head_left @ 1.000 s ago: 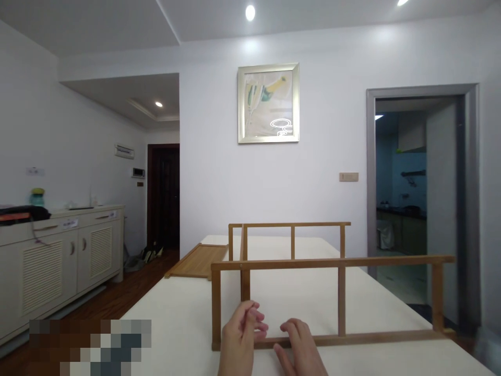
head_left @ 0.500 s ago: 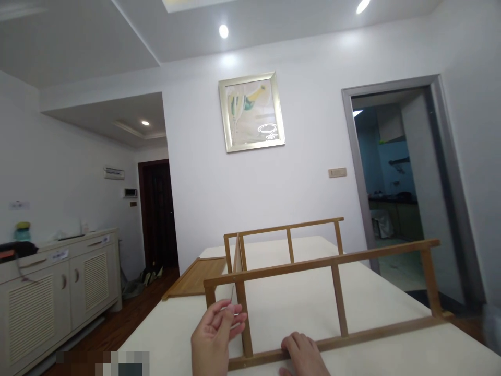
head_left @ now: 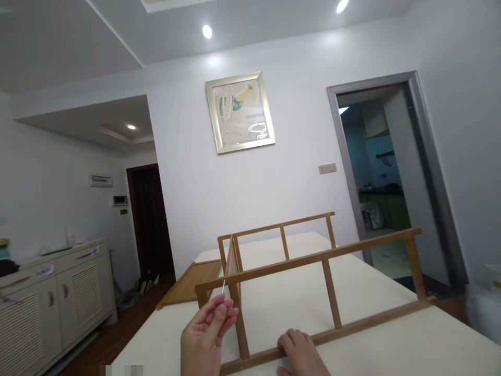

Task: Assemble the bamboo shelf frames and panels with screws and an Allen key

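A brown wooden rack frame [head_left: 329, 292] stands on the white table, with two ladder-like sides and a panel [head_left: 231, 258] joining them at the left end. My left hand [head_left: 205, 334] is closed in a pinch on a thin silver hex key [head_left: 224, 287]. Its tip points up at the near side's upper rail, close to the left end; whether it sits in a screw is too small to tell. My right hand [head_left: 301, 352] lies over the near lower rail, fingers curled round it.
A flat slatted wooden panel [head_left: 191, 282] lies on the white table [head_left: 156, 334] at the left. A white cabinet [head_left: 58, 292] stands beyond on the left. At the right are a doorway [head_left: 376, 209] and a translucent plastic item [head_left: 485, 297].
My view has turned slightly to the right, so everything sits further left. The left hand still pinches the hex key under the upper rail. The right hand keeps its place on the lower rail.
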`<move>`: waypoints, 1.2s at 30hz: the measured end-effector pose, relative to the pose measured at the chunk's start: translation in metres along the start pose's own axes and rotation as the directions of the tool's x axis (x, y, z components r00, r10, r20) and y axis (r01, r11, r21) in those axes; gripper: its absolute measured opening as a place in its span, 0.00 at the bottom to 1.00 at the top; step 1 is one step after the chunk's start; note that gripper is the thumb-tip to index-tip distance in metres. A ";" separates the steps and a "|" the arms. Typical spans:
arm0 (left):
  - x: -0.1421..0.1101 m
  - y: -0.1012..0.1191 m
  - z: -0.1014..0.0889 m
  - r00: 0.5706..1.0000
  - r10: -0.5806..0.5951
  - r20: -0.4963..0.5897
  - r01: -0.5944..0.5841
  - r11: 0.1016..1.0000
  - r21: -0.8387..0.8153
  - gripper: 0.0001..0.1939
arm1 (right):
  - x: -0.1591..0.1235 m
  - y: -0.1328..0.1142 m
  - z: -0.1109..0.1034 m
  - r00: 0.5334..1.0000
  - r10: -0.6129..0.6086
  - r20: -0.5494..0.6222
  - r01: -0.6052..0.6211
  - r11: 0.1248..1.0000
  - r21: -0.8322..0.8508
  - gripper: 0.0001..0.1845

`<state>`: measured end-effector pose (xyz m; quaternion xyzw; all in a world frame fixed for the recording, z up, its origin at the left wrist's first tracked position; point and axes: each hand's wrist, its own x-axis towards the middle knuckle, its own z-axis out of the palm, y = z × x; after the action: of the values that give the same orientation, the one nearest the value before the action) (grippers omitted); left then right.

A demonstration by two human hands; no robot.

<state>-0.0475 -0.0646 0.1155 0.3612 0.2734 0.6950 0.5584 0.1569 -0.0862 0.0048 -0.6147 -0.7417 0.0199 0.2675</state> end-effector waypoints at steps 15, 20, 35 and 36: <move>-0.005 0.004 0.003 0.998 -0.002 0.065 0.004 1.000 -0.029 0.21 | -0.005 -0.009 -0.010 1.000 0.007 -0.010 -0.007 1.000 0.002 0.15; -0.005 0.003 0.005 0.997 -0.015 0.079 0.018 0.999 -0.034 0.22 | -0.003 -0.007 -0.008 1.000 0.002 -0.001 -0.002 1.000 -0.024 0.16; -0.005 0.000 0.012 0.996 0.015 0.084 -0.016 1.000 0.014 0.25 | 0.001 -0.003 -0.004 1.000 -0.011 0.026 0.013 0.999 -0.045 0.18; -0.005 -0.001 0.011 0.997 0.010 0.082 -0.012 1.000 0.017 0.24 | 0.001 -0.003 -0.004 1.000 -0.013 0.026 0.014 0.999 -0.043 0.18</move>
<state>-0.0372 -0.0694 0.1207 0.3958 0.2542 0.6802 0.5622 0.1559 -0.0869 0.0100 -0.6151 -0.7494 0.0099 0.2449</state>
